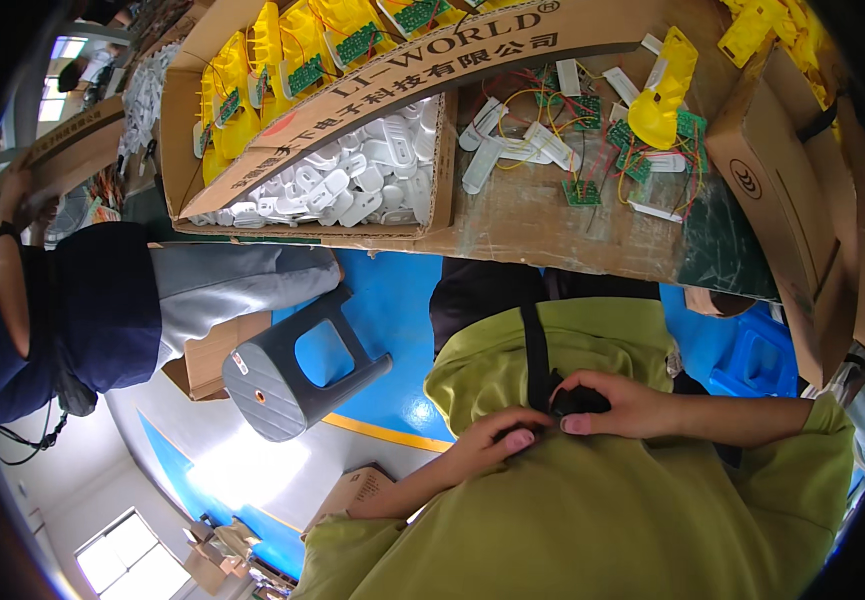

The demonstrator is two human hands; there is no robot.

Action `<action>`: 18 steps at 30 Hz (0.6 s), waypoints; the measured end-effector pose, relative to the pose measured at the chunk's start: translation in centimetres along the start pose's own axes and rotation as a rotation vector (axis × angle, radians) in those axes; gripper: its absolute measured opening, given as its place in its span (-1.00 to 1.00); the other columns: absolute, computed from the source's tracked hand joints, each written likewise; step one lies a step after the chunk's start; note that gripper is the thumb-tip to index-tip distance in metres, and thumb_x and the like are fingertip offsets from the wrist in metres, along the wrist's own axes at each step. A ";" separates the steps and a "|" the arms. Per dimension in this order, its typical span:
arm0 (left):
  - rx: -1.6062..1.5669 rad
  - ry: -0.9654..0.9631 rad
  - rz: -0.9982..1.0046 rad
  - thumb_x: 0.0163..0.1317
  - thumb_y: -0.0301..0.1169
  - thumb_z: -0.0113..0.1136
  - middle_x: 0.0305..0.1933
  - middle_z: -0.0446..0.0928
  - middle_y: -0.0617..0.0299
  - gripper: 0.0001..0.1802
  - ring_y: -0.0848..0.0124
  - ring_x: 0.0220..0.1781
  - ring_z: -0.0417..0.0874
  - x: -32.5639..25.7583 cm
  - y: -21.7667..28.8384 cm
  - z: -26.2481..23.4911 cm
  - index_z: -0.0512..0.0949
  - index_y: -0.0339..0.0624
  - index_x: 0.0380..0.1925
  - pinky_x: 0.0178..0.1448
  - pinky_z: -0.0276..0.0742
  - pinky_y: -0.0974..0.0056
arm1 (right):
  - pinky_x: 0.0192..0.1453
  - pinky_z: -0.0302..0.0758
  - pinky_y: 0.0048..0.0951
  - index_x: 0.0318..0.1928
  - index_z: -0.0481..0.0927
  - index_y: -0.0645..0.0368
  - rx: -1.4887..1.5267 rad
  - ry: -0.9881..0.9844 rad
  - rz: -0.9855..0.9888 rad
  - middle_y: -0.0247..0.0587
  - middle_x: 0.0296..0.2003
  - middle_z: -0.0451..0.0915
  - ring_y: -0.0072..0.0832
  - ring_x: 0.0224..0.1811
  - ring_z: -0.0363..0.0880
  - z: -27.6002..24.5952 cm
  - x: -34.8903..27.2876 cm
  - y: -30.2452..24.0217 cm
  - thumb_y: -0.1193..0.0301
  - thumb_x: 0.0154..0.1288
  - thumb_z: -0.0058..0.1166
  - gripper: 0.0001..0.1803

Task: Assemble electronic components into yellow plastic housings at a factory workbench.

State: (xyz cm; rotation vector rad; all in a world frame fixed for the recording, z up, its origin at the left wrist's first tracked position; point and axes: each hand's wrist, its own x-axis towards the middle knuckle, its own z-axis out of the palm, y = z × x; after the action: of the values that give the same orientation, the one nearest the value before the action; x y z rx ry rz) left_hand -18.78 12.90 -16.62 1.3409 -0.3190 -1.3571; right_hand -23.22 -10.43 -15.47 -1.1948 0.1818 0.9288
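Nearest, an olive-green shirt (572,530). Against its front, the left hand (492,440) curls, its fingers' grasp impossible to tell; beside it, the right hand (630,408) grips a small black object (580,401). A steady right-hand grip probably works best. Fingers partly hide the object; its kind is unclear.

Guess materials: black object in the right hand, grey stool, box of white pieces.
Black object in the right hand: possibly plastic, dark and matt-looking; partly covered, so unsure.
Grey stool: likely moulded plastic, satin; rounded edges, soft sheen.
Box: apparently cardboard, matt brown, printed.
White pieces: probably hard plastic, smooth; uniform colour, rounded moulded shapes.
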 end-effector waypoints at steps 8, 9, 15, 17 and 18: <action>-0.183 0.097 0.015 0.31 -0.17 -0.14 -0.29 0.40 0.30 -0.65 0.56 -0.25 0.36 1.2 -1.4 -0.9 0.39 -0.27 -0.18 -0.10 0.26 0.46 | -0.02 0.31 -0.54 -0.02 0.33 0.20 0.103 -0.079 -0.040 -0.28 -0.19 0.42 -0.57 -0.12 0.35 0.1 0.4 0.2 0.18 0.17 0.08 -0.53; -0.273 0.122 -0.028 0.31 -0.19 -0.15 -0.32 0.40 0.31 -0.66 0.58 -0.28 0.36 1.4 -1.2 -0.9 0.39 -0.27 -0.21 -0.14 0.27 0.48 | -0.05 0.31 -0.54 -0.02 0.32 0.20 0.035 -0.078 -0.002 -0.27 -0.21 0.41 -0.56 -0.15 0.35 0.2 0.4 0.0 0.16 0.15 0.09 -0.50; -0.111 0.167 0.031 0.30 -0.31 -0.11 -0.42 0.35 0.35 -0.78 0.63 -0.41 0.31 2.4 -0.3 -0.6 0.37 -0.26 -0.26 -0.32 0.26 0.52 | -0.17 0.31 -0.57 -0.11 0.32 0.18 -0.082 -0.091 0.028 -0.28 -0.30 0.37 -0.56 -0.22 0.33 0.4 1.3 0.6 0.06 0.08 0.14 -0.47; 0.003 0.173 0.104 0.29 -0.34 -0.09 -0.43 0.32 0.36 -0.81 0.63 -0.44 0.29 2.6 -0.3 -0.6 0.35 -0.25 -0.27 -0.34 0.25 0.51 | -0.20 0.31 -0.58 -0.15 0.33 0.16 -0.009 -0.093 0.046 -0.29 -0.32 0.36 -0.56 -0.25 0.32 0.3 1.6 0.9 0.04 0.07 0.15 -0.48; -0.016 0.118 0.031 0.30 -0.33 -0.11 -0.38 0.35 0.33 -0.82 0.64 -0.36 0.31 2.5 -0.2 -0.7 0.34 -0.24 -0.27 -0.26 0.27 0.51 | -0.24 0.30 -0.60 -0.18 0.34 0.14 0.025 -0.109 0.067 -0.32 -0.34 0.35 -0.59 -0.27 0.31 0.2 1.7 1.0 0.03 0.08 0.14 -0.50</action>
State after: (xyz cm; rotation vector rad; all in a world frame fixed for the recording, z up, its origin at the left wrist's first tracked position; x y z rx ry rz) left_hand -17.57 11.28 -18.24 1.3908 -0.2482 -1.2468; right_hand -22.89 -9.38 -17.03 -1.1177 0.1461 1.0451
